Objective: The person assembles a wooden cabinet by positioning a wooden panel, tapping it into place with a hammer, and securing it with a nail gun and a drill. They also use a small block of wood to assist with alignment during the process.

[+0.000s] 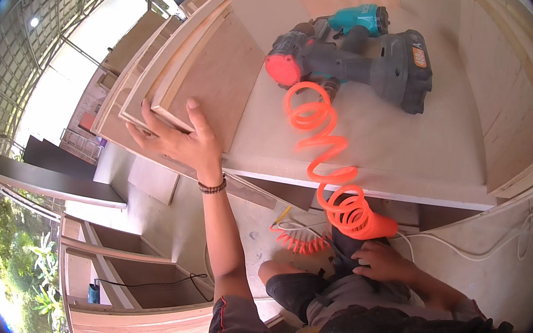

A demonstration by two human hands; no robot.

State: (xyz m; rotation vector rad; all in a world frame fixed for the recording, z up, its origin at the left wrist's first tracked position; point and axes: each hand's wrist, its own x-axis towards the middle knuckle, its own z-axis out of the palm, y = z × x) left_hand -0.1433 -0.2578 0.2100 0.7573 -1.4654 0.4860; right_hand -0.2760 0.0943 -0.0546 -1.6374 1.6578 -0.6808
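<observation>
My left hand (178,143) reaches up to the end of an upright wooden side panel (207,74) of a large open cabinet. The thumb lies on the panel's inner side and the fingers wrap its outer side. Low in front, my right hand (382,262) rests by my thigh with slightly curved fingers apart, holding nothing visible. Close above it hangs a bright orange coiled air hose (333,175). Inside the cabinet lies a dark grey cordless power tool (350,68) with a red round end. Behind that sits a teal power tool (358,21), partly hidden.
The cabinet's front edge (373,180) runs across before me. A white cable (480,254) and a second, red coiled hose (298,242) lie on the floor. An open wooden cabinet frame (139,322) stands at lower left, with dark panels (51,181) beyond it.
</observation>
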